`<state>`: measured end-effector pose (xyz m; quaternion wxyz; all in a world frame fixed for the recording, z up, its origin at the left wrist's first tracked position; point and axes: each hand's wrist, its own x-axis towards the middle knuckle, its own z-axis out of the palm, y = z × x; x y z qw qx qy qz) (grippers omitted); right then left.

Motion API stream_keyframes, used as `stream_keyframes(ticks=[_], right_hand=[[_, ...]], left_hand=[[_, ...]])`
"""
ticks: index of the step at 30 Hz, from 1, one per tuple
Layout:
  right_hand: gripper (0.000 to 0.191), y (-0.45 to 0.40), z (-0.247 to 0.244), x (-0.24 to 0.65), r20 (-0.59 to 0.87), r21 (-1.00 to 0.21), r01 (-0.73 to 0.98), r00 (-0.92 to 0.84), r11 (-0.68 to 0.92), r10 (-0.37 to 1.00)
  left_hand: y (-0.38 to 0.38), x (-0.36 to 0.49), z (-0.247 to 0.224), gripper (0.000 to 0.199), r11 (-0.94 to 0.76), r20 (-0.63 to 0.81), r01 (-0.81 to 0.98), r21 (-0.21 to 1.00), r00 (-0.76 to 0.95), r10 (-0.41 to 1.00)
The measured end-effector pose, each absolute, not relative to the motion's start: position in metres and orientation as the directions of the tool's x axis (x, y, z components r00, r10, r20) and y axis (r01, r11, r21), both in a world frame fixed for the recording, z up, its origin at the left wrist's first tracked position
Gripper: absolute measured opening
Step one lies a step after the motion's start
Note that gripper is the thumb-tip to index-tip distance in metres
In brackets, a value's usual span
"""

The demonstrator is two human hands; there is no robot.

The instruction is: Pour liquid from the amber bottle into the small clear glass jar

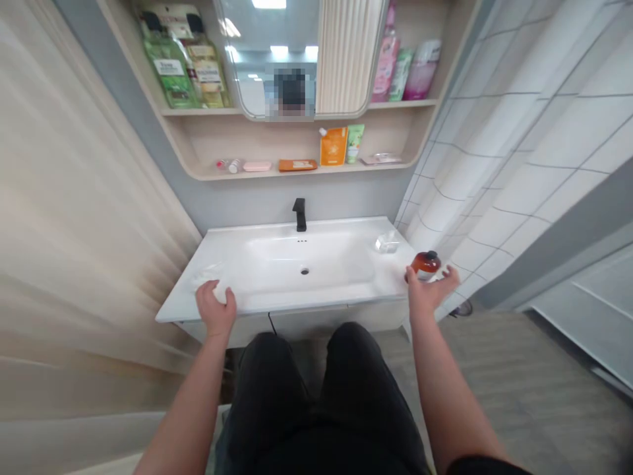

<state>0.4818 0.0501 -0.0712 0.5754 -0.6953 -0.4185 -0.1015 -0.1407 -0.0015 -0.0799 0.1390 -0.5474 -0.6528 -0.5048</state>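
Observation:
My right hand point(429, 291) is at the right end of the white washbasin counter point(190, 300), thumb and fingers spread on either side of an amber bottle point(426, 264) with a black cap. The fingers on the right stand apart from the bottle; whether the thumb touches it I cannot tell. At the counter's left front edge, my left hand point(216, 310) has its thumb and fingers apart. Just beyond it lies a whitish, see-through item point(210, 272), too faint to name. A small clear box point(386, 243) rests on the counter right of the basin.
A black faucet point(299, 215) rises behind the basin. Above hangs a mirror cabinet point(198, 173), its shelves holding green and yellow bottles point(180, 72), pink bottles point(420, 72), an orange pouch point(333, 146) and a green tube point(354, 144). Curtains point(89, 231) flank the left side.

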Motion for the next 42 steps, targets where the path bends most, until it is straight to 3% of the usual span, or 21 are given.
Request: stream_keyframes(ticks=[3,6,8,12,14,17,20,26,30,36,42], right_hand=[[0.125,0.072,-0.067,0.518,0.47,-0.802,0.595,0.686,-0.057,0.555],[0.106,0.089,-0.063,0.516,0.318,-0.855,0.511,0.648,-0.086,0.692],[0.087,0.095,-0.061,0.496,0.324,-0.846,0.531,0.586,-0.05,0.743],[0.082,0.103,-0.06,0.416,0.498,-0.751,0.606,0.259,0.262,0.828],[0.085,0.107,-0.063,0.366,0.54,-0.697,0.599,0.077,0.395,0.838],[0.08,0.113,-0.071,0.301,0.491,-0.645,0.593,-0.164,0.483,0.856],[0.08,0.119,-0.082,0.262,0.407,-0.592,0.623,-0.317,0.511,0.857],[0.084,0.127,-0.094,0.246,0.262,-0.471,0.748,-0.387,0.467,0.884],[0.081,0.128,-0.091,0.247,0.267,-0.422,0.764,-0.409,0.487,0.873],[0.085,0.13,-0.094,0.246,0.316,-0.429,0.725,-0.438,0.538,0.842],[0.074,0.126,-0.09,0.246,0.321,-0.411,0.734,-0.439,0.541,0.839]], left_hand=[[0.014,-0.095,-0.076,0.027,-0.31,0.684,0.813,0.494,-0.143,0.715],[0.035,-0.06,-0.072,0.023,-0.388,0.611,0.738,0.553,-0.042,0.791],[0.048,-0.044,-0.072,0.019,-0.386,0.565,0.692,0.609,-0.037,0.825],[0.066,-0.014,-0.073,0.021,-0.326,0.449,0.558,0.763,-0.093,0.889],[0.073,0.0,-0.074,0.026,-0.275,0.345,0.403,0.873,-0.111,0.932],[0.083,0.012,-0.076,0.038,-0.153,0.162,0.127,0.98,-0.066,0.985],[0.09,0.013,-0.079,0.047,-0.094,0.095,0.035,0.995,-0.036,0.995],[0.099,0.015,-0.084,0.041,-0.064,0.062,0.227,0.972,0.013,0.998],[0.104,0.017,-0.087,0.023,-0.15,0.135,0.356,0.922,0.066,0.989],[0.104,0.017,-0.089,0.02,-0.132,0.126,0.448,0.884,0.044,0.991],[0.095,0.024,-0.085,0.015,-0.186,0.17,0.66,0.728,0.089,0.981]])
